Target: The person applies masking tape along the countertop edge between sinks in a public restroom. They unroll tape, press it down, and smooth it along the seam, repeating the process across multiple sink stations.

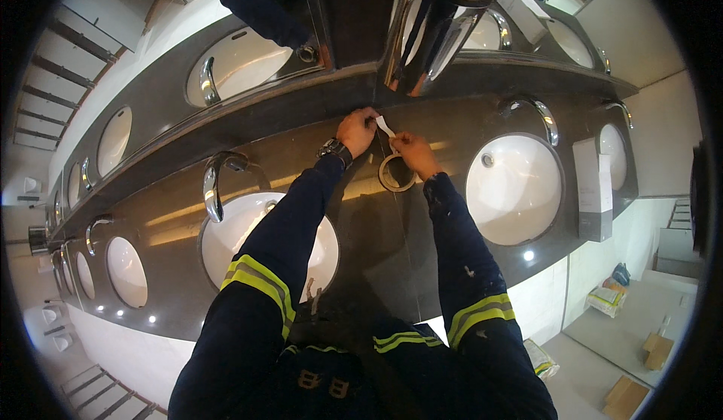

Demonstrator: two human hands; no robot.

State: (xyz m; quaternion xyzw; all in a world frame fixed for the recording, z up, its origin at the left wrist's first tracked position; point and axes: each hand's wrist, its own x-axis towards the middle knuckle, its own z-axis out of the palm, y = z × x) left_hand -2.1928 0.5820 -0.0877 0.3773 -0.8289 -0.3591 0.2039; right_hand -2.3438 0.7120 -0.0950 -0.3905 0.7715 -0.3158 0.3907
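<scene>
Two hands, one roll, one strip. Right hand (415, 154): thumb and fingers pinched on a white strip (385, 127), just above the tape roll (397, 173). Left hand (357, 132): fingertips bunched together at the strip's upper end; can't tell if they're clamped on it or only touching. Roll count one, ring-shaped, below the right hand over the dark countertop (452, 123), between the two nearest basins.

One watch (335, 151), left wrist. Two dark blue sleeves, one yellow-and-grey reflective band on each.

Nearest basins, two, white and round: left basin (235, 228), partly behind the left forearm; right basin (514, 190), well right of the hands. One curved chrome tap each: left tap (213, 188), right tap (547, 123). More basins toward both counter ends, at least one right, two left; far-left ones too small to count.

One white-and-grey box (595, 187), upright-looking, right of the right basin. One chrome cylinder (429, 36), dark top, beyond the hands. Lower right: two brown cardboard pieces (657, 351) (625, 399).
</scene>
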